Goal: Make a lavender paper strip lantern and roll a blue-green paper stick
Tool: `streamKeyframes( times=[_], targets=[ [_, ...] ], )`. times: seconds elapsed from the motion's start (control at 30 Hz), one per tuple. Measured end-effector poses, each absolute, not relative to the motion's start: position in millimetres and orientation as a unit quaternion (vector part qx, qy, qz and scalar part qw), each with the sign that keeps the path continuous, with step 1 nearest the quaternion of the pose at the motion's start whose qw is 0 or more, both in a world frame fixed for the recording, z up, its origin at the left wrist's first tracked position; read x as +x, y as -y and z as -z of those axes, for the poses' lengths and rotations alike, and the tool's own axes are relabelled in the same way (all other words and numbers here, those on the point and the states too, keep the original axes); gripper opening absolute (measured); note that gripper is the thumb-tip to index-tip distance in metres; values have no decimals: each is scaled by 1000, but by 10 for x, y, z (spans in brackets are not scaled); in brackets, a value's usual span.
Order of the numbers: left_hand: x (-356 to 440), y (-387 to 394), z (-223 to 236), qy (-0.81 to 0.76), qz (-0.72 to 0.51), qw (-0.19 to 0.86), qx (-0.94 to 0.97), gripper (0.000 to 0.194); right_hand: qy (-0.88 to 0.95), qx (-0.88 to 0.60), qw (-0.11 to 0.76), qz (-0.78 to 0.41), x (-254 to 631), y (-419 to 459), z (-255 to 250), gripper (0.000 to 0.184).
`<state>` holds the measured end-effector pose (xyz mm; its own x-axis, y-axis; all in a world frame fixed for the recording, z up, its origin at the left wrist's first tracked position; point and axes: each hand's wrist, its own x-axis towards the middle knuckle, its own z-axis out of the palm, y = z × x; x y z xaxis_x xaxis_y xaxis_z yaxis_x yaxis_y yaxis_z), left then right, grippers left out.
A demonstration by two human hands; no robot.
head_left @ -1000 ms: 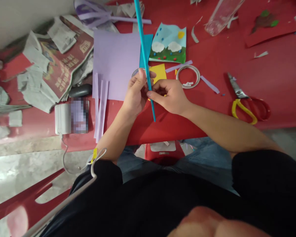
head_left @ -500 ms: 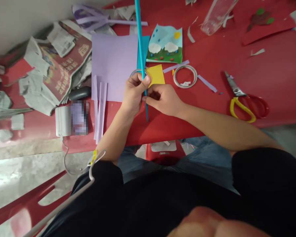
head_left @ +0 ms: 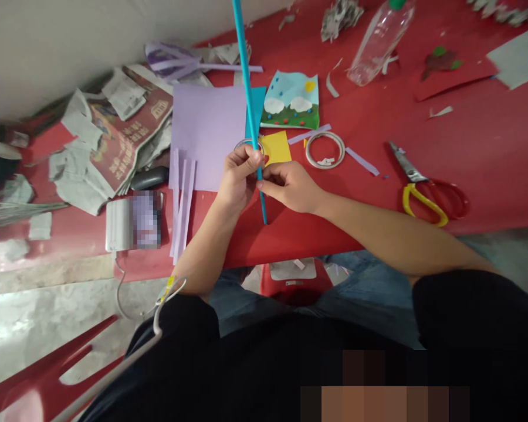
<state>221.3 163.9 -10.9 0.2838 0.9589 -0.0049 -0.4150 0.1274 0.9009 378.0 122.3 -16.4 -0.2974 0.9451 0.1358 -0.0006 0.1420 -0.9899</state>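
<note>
A long, thin blue stick, apparently rolled or wrapped paper, stands tilted between my hands and runs out past the top of the view. My left hand is closed round it, thumb pressed on its front. Just below, my right hand pinches the same stick with thumb and forefinger. Its lower tip points down over the red table. Behind my hands lie a lilac paper sheet, a yellow paper square and a tape roll, partly covered by my left hand.
Right of my hands lie another tape roll and scissors. Further back are a small clay picture and a plastic bottle. Leftward lie lilac strips, newspapers, a phone and a white box with a cable.
The view has shifted, so the table's things sit slightly lower and more of the bottle shows. Both hands keep their hold on the blue stick.
</note>
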Motion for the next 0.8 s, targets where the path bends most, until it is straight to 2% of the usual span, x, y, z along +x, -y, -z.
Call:
streamKeyframes(
  times=[0.1, 0.27, 0.4, 0.63, 0.8],
  targets=[
    [2216, -1636, 82, -334, -482, 703, 403, 50, 592, -404, 466, -519, 3806, -1230, 145, 40],
    [2235, -1606, 66, -376, -389, 750, 381, 55, 556, -443, 552, -437, 3961, -1383, 125, 66],
    [2252, -1570, 91, -372, -347, 759, 405, 58, 503, -433, 588, -462, 4077, -1574, 131, 64],
    [2242, -1585, 229, -385, -320, 735, 458, 60, 517, -424, 572, -476, 4110, -1671, 146, 73],
    [2267, -1604, 235, -401, -338, 731, 437, 56, 472, -441, 572, -506, 4159, -1741, 172, 70]
  ],
)
